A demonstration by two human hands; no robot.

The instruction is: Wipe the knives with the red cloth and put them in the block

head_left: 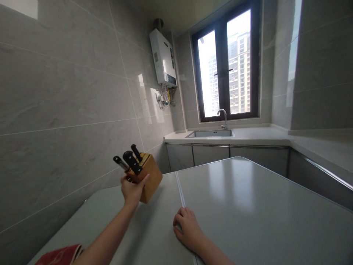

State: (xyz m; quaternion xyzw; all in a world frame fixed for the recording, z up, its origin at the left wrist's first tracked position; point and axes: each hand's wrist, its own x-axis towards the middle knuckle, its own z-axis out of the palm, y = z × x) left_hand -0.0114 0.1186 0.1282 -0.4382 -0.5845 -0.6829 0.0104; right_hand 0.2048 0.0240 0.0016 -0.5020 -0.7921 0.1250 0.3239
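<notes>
one block: wooden knife block (pixel 147 180), tilted, held up in our left hand (pixel 132 189) above a pale grey table (pixel 248 191), with three black knife handles (pixel 131 162) sticking out the top
left fingers: closed around the block's lower part, a proper grip
right hand (pixel 187 228): flat-ish on the table, fingers loosely curled, holding nothing, just beside a white seam strip (pixel 179 189)
by our left arm: a red cloth (pixel 59 255) at the table edge
over past the table: a steel sink (pixel 211 133) and faucet (pixel 224 118) set in a white counter (pixel 256 133), right under the window (pixel 226 64)
on the wall: a white water heater (pixel 163 57)
</notes>
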